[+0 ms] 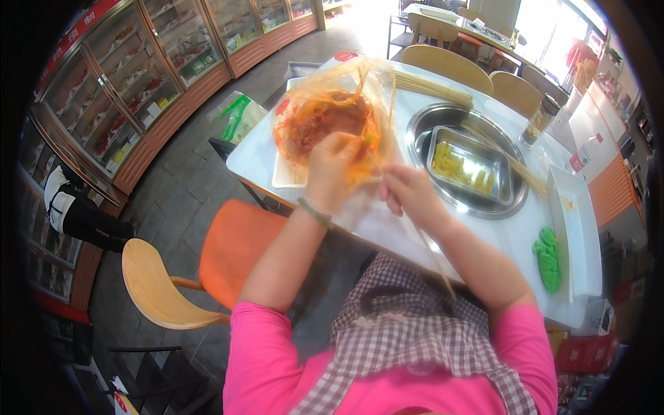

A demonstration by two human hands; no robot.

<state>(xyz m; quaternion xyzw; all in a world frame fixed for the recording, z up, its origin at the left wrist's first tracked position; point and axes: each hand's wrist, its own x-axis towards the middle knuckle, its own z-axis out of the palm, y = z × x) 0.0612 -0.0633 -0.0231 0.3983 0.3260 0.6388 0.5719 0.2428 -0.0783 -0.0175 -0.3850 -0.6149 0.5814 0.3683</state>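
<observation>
My left hand reaches into a clear orange-tinted plastic bag of reddish marinated meat that lies on a white tray; the fingers pinch a piece of the meat. My right hand grips a thin bamboo skewer whose shaft runs back toward my apron, its tip pointing at the left hand's fingers. The hands are close together over the near edge of the white table.
A metal tray with yellowish pieces sits in a round steel basin. Loose bamboo skewers lie behind the bag. A long white tray, a green cloth, an orange chair and glass display cabinets surround.
</observation>
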